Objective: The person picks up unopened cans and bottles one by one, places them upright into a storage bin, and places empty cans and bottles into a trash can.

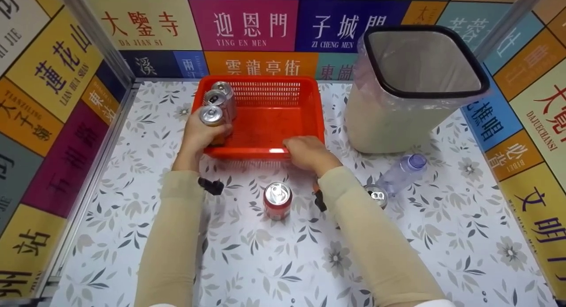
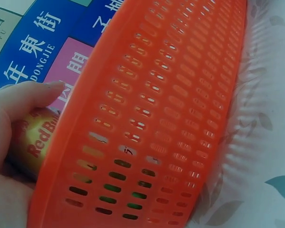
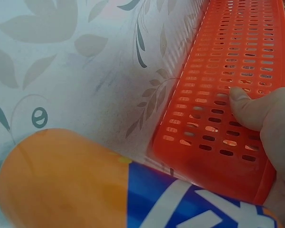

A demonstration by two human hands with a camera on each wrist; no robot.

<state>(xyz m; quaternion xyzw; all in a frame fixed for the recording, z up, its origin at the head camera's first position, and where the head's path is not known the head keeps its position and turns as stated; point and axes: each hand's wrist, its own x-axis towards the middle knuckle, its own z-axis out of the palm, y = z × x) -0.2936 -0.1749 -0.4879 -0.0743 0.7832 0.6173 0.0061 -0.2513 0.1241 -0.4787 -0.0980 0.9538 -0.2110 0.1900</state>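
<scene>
My left hand [image 1: 194, 134] grips a gold Red Bull can [image 2: 38, 142] upright at the front left corner of a red plastic basket [image 1: 269, 154]. Behind that can, two more cans [image 1: 224, 88] stand along the basket's left side. At the front right, my right hand [image 1: 309, 153] holds the basket's rim, its thumb [image 3: 242, 99] pressed on the slotted outer wall. A red can [image 1: 277, 203] stands on the table between my forearms. The lower part of the gold can is hidden behind the basket wall.
A lined bin [image 1: 389, 125] with a black rim stands right of the basket. In front of it lies a purple-tinted plastic bottle [image 1: 400, 174], with a can [image 1: 376, 194] partly behind my right sleeve. An orange and blue can [image 3: 76, 175] looms in the right wrist view. Printed panels enclose the table.
</scene>
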